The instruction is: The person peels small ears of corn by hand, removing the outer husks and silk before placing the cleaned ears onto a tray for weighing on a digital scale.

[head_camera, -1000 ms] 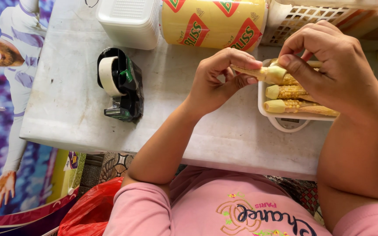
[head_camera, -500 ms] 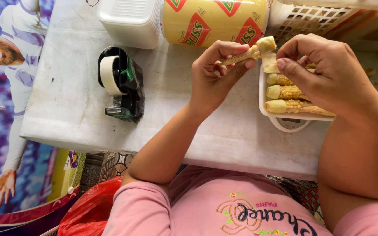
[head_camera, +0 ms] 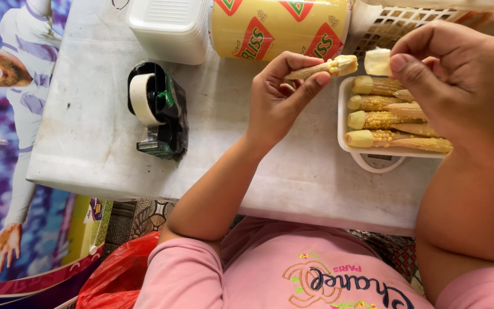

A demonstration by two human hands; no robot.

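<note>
Left hand [head_camera: 278, 100] pinches a baby corn [head_camera: 321, 68] between thumb and fingers, holding it in the air above the tabletop [head_camera: 92, 131], its narrow tip pointing into the palm and its cut, pale butt end turned toward the other hand. Right hand [head_camera: 458, 80] is raised at the same height, thumb and forefinger pressed on a small pale trimmed piece [head_camera: 377, 61], just beside the cob's cut end but apart from it. The cob is slim, tan-yellow, with fine rows of tiny kernels. Directly under the right hand sits a white foam tray [head_camera: 373, 153] holding four more baby corns [head_camera: 381, 120] laid side by side, butt ends to the left; the tray lies near the tabletop's near edge, and a ring-shaped mark shows beneath its rim. Along the far edge stand a white plastic box [head_camera: 170, 28], a yellow roll of wrap [head_camera: 278, 26] and a white lattice basket [head_camera: 395, 26], which close off the back. To the left, a black tape dispenser [head_camera: 158, 111] with a white roll stands well apart from the hands, with bare white surface between it and the left forearm. Past the left edge hangs a purple printed poster [head_camera: 7, 143], and a red plastic bag [head_camera: 118, 274] lies below the near edge.
</note>
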